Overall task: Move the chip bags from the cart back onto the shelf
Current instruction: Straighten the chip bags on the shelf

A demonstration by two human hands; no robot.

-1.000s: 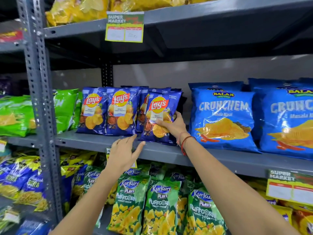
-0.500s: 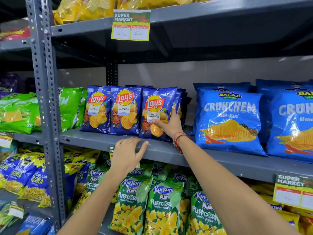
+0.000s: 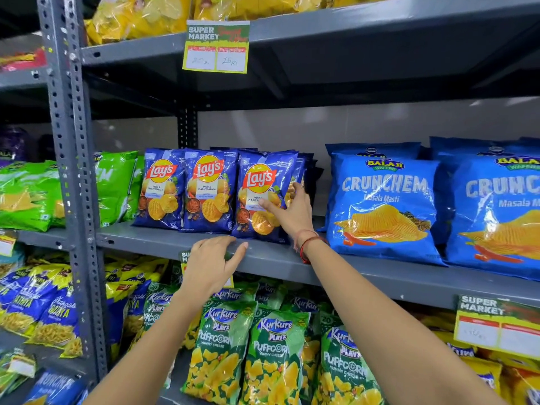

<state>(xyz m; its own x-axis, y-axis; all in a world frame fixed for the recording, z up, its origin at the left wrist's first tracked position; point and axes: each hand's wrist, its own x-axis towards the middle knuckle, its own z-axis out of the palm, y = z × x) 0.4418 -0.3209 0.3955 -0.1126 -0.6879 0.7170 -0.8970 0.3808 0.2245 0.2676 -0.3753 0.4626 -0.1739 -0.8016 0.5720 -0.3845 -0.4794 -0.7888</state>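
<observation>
Three dark blue Lay's bags stand upright in a row on the grey middle shelf (image 3: 163, 244). My right hand (image 3: 289, 211) grips the rightmost Lay's bag (image 3: 257, 194), thumb on its front and fingers wrapped around its right edge. That bag touches the middle Lay's bag (image 3: 209, 191); the left Lay's bag (image 3: 160, 188) stands beside it. More dark bags sit hidden behind this row. My left hand (image 3: 210, 264) rests on the shelf's front lip below the bags, fingers apart, holding nothing. The cart is out of view.
Large light blue Crunchem bags (image 3: 382, 206) fill the shelf to the right, with a gap between them and the Lay's row. Green bags (image 3: 117, 185) lie to the left past the grey upright post (image 3: 73, 171). Kurkure Puffcorn bags (image 3: 274, 355) fill the shelf below.
My right hand has pushed the rightmost Lay's bag left and stood it upright against the middle bag. My left hand has stayed on the shelf lip.
</observation>
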